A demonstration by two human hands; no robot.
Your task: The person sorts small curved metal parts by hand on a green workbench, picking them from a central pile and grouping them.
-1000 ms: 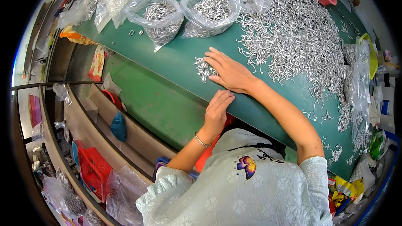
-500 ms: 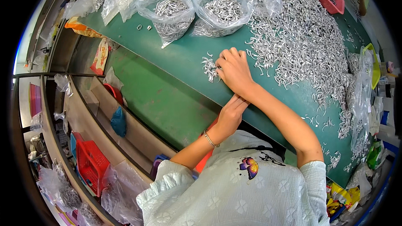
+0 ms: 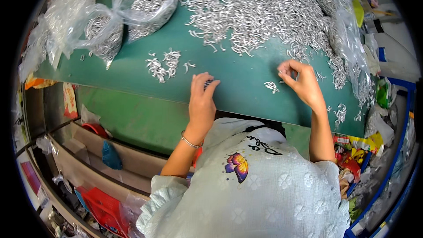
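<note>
Small curved silvery metal pieces (image 3: 264, 9) lie in a large heap across the far side of the green table (image 3: 246, 77). My left hand (image 3: 202, 101), a bracelet on its wrist, is near the table's front edge with fingers curled round a few curved metal pieces (image 3: 208, 83). To its left is a small pile of the same pieces (image 3: 164, 65). My right hand (image 3: 302, 83) hovers at the right, its thumb and fingers pinched together and slightly blurred; what is in them is too small to make out. Beside it lies a little cluster of metal pieces (image 3: 271, 87).
Two clear plastic bags, one larger (image 3: 152, 6) and one smaller (image 3: 105, 35), hold metal pieces at the back left. Another clear bag (image 3: 350, 39) and a yellow-green basket rim (image 3: 352, 4) stand at the right. A red basket (image 3: 103, 209) sits low at the left.
My hands, close together before, are now apart: the right has moved right, away from the small pile, and the left has gone forward over the table. The view has shifted to the right.
</note>
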